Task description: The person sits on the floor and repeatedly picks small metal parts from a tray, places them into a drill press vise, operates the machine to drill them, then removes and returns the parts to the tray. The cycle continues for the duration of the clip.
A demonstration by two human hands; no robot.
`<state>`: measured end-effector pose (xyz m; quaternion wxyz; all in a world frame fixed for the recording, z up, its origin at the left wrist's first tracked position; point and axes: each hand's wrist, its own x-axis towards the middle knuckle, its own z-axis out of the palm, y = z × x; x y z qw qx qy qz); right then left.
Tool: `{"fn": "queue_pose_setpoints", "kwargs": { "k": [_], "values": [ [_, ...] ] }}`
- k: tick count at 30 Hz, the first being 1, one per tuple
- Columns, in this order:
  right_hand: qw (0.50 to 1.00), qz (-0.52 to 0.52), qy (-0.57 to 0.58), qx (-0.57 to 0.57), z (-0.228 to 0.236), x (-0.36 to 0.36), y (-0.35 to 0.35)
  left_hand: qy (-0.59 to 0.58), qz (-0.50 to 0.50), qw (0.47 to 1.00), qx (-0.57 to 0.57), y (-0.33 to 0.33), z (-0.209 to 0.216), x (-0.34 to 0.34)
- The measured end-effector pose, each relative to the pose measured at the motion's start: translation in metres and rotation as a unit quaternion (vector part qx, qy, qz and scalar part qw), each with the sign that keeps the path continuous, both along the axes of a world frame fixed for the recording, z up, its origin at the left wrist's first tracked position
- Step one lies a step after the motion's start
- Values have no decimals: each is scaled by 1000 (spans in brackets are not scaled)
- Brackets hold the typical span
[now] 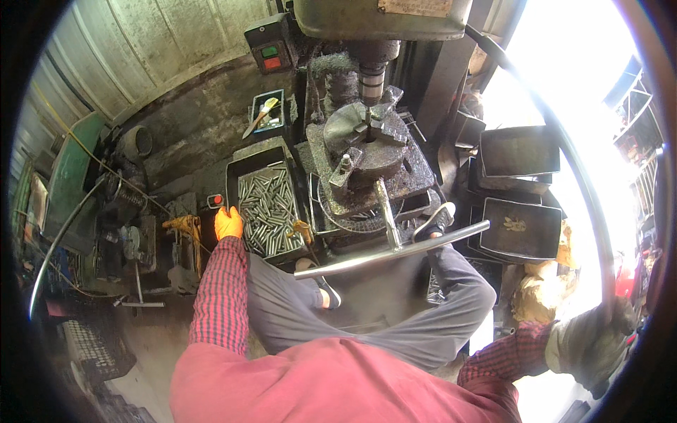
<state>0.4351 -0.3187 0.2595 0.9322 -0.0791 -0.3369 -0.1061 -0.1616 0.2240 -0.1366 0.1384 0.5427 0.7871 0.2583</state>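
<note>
My left hand (228, 223), in an orange glove, is closed at the left rim of a dark bin (233, 173) full of short metal pins (264, 204). Whatever it holds, if anything, is hidden. A small red button (216, 199) is just beyond its fingers. Far to the right, my right hand (589, 345), in a grey glove, grips the end of a long curved lever (571, 148) that comes from the drill press head (381, 17). Under the drill chuck (371, 81), a round jaw chuck (367, 141) sits on the machine table; what its jaws hold cannot be made out.
A bar handle (423, 246) juts toward my knees. A small tray (268, 111) holds a brush. Green and red switches (271, 56) are on the machine's left. Dark bins (522, 229) stand at right, a yellowish sack (537, 292) below them. Another machine (134, 240) stands at left.
</note>
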Motion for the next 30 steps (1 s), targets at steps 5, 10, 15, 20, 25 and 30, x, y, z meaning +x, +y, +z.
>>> {"fn": "queue_pose_setpoints", "kwargs": {
  "k": [5, 10, 15, 20, 25, 30],
  "values": [
    [999, -16, -6, -27, -32, 37, -39, 22, 10, 1000, -10, -3, 0, -1],
    [997, -73, 5, -33, -45, 37, -24, 57, -3, 998, -19, -2, 3, -1],
    [996, -78, 17, -44, -41, 34, -13, 86, -15, 995, -39, -2, 6, 0],
    [995, -91, 17, -48, -51, 34, -9, 91, -14, 995, -35, -7, 9, 2],
    [995, -88, 5, -50, -54, 17, -5, 94, -3, 995, -36, -14, 17, 3],
    [999, 2, -49, -12, -52, -3, 12, 89, -5, 994, -56, -14, 20, 4]
  ]
}}
